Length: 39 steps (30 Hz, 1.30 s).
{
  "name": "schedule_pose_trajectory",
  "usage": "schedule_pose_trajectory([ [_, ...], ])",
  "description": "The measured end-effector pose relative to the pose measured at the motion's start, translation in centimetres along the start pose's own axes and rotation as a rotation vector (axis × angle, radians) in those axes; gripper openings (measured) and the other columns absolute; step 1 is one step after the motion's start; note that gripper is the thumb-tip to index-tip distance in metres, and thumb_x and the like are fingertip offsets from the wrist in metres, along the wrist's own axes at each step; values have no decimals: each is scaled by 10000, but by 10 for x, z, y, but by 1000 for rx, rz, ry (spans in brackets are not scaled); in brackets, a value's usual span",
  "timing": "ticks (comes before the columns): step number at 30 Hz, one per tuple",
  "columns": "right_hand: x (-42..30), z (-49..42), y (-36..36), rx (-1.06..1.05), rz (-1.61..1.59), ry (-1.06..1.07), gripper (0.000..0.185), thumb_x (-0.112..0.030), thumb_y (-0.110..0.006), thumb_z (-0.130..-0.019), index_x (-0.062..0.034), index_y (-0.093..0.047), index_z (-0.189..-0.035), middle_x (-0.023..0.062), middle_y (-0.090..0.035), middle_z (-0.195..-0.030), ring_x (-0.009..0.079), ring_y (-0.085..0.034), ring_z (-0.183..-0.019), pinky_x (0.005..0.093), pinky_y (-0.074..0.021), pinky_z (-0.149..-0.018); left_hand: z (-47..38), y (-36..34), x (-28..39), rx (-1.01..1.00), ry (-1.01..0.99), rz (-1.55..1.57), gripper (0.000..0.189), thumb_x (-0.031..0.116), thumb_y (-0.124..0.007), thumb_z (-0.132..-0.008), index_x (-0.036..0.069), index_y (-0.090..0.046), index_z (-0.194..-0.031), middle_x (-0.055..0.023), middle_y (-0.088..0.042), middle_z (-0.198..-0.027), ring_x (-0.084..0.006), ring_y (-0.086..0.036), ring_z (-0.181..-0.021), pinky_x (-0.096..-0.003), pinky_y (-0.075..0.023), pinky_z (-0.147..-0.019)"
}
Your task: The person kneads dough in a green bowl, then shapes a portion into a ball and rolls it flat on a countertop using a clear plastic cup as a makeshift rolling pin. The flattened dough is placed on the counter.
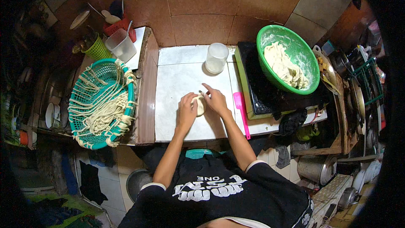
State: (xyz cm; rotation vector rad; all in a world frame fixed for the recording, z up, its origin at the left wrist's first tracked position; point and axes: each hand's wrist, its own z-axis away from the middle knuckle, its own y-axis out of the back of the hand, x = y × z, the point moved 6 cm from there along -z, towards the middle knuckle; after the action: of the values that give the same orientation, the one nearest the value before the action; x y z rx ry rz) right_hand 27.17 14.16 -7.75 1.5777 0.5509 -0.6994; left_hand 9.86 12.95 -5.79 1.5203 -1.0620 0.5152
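A small piece of pale dough (199,107) is on the white tiled worktop (171,82), between my two hands. My left hand (187,109) curls around its left side, with thumb and fingers on it. At the upper right edge of the dough is my right hand (216,99), index finger stretched out and the other fingers bent. A tiny dark green bit shows by its fingertips; what it is cannot be made out. Whether the right hand grips the dough is unclear. Beyond the hands stands a translucent plastic jar (217,58).
To the right, a green basin (313,66) holding a dough mass (281,63) rests on a black-topped stove (250,82). A pink spatula (241,110) lies beside it. Dough strands (101,118) fill and wrap a teal basket (91,145) on the left, near a plastic container (121,46).
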Motion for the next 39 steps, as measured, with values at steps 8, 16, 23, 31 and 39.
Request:
schedule_pose_trajectory([
  [8, -1, -26, 70, 442, 9, 72, 379, -110, -640, -952, -57, -656, -1327, 187, -643, -1197, 365, -566, -1158, 467, -472, -1025, -5, -78, -11, -198, -295, -559, 398, 156, -511, -1042, -27, -609, -1382, -205, -544, -1528, -313, -429, -1493, -474, -278, -1265],
  [16, 5, -124, 83, 393, 323, 66, 1023, -313, -868, -808, -183, -301, -1650, 305, -249, -1647, 535, -409, -1406, 577, -388, -1161, -14, -86, -7, -134, -312, -703, 551, 212, -544, -1017, 89, -499, -1553, -214, -435, -1616, -356, -369, -1523, -495, -269, -1263],
  [23, 5, -127, 78, 417, 136, 116, 1167, -341, -949, -668, -210, -314, -1639, 288, -397, -1482, 518, -498, -1288, 544, -496, -1043, -18, -82, -21, -237, -157, -435, 662, 315, -457, -1088, 137, -227, -1683, -189, -286, -1709, -325, -231, -1594, -475, -172, -1298],
  [31, -11, 13, 58, 254, -593, 145, 1048, -344, -932, -736, -123, -347, -1576, 180, -372, -1431, 348, -472, -1302, 511, -446, -1136, -15, 11, -46, 183, 190, 691, 613, 449, -345, -1133, 61, -372, -1606, -145, -430, -1634, -284, -380, -1523, -440, -275, -1250],
  [39, -2, 75, 4, 59, -394, 130, 744, -109, -687, -802, -43, -322, -1446, 213, -363, -1495, 360, -357, -1446, 502, -281, -1236, 16, 18, -8, 118, 78, 205, 280, 232, -569, -1056, 26, -667, -1219, -199, -551, -1475, -392, -538, -1375, -462, -426, -1151],
])
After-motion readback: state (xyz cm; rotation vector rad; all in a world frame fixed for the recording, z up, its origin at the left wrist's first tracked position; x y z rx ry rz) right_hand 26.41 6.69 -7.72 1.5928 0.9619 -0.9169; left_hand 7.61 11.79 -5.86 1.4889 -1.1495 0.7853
